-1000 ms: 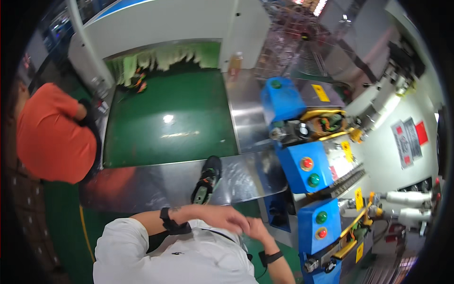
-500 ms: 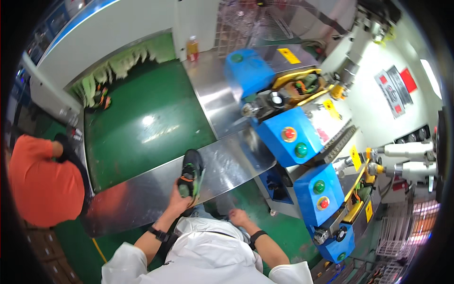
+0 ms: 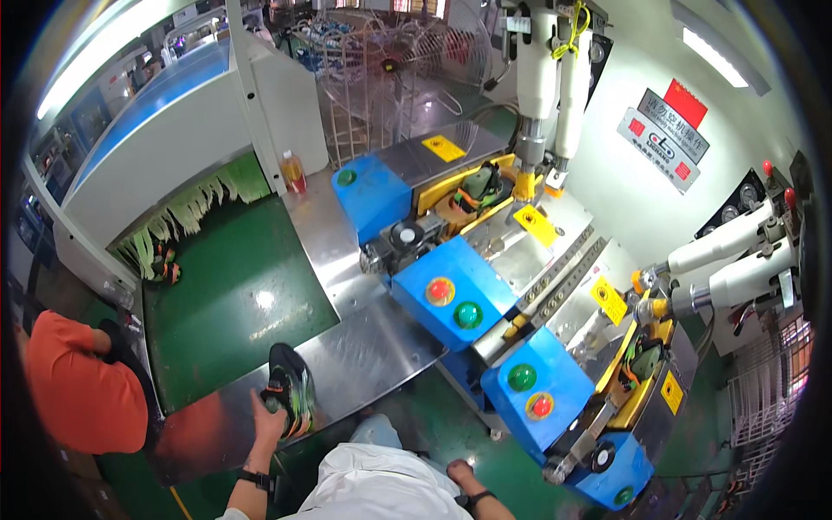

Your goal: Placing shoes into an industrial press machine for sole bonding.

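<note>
The left hand (image 3: 270, 418) clasps a curved black shoe (image 3: 291, 380) over shiny metal ledge (image 3: 374, 348)

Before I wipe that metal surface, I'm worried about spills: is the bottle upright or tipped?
Upright: the bottle stands on the metal surface, its narrow end uppermost.

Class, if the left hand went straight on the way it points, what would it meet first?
Most likely the black, green-and-orange sneaker, which the left hand appears to be touching; exact contact is unclear.
</note>
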`<state>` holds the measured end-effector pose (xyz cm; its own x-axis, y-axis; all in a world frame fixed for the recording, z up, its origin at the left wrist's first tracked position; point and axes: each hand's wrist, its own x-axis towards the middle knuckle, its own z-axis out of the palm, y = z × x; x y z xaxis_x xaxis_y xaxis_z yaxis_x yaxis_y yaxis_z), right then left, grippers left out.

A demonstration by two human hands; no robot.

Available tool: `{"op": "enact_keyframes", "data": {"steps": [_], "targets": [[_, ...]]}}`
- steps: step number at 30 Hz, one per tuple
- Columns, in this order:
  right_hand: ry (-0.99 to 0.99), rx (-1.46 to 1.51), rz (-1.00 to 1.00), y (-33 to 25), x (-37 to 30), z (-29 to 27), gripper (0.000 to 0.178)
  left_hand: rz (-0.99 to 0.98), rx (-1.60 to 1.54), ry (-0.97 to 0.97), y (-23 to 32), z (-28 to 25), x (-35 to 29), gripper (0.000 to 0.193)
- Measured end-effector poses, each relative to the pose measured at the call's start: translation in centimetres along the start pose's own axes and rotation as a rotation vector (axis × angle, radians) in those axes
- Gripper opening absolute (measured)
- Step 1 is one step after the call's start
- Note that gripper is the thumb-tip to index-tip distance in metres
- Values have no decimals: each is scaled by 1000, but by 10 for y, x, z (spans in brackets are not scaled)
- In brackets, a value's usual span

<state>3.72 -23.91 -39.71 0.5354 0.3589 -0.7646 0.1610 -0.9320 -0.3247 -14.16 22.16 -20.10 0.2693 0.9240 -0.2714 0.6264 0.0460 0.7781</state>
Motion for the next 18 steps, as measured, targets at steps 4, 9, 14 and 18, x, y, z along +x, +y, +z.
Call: {"op": "enact_keyframes", "data": {"steps": [4, 9, 14, 18], "targets": [[119, 286, -110, -20, -28, -26, 34, 547, 70, 158, 115, 4, 24, 81], [-73, 441, 61, -43, -19, -57, 56, 1064, -63, -298, 353, 140, 101, 84], [-95, 426, 358, -80, -63, -41, 56, 804, 38, -892, 533, 344, 143, 105], [147, 657, 522, -118, -115, -26, 48, 956, 109, -951, 562, 418, 181, 57]]}}
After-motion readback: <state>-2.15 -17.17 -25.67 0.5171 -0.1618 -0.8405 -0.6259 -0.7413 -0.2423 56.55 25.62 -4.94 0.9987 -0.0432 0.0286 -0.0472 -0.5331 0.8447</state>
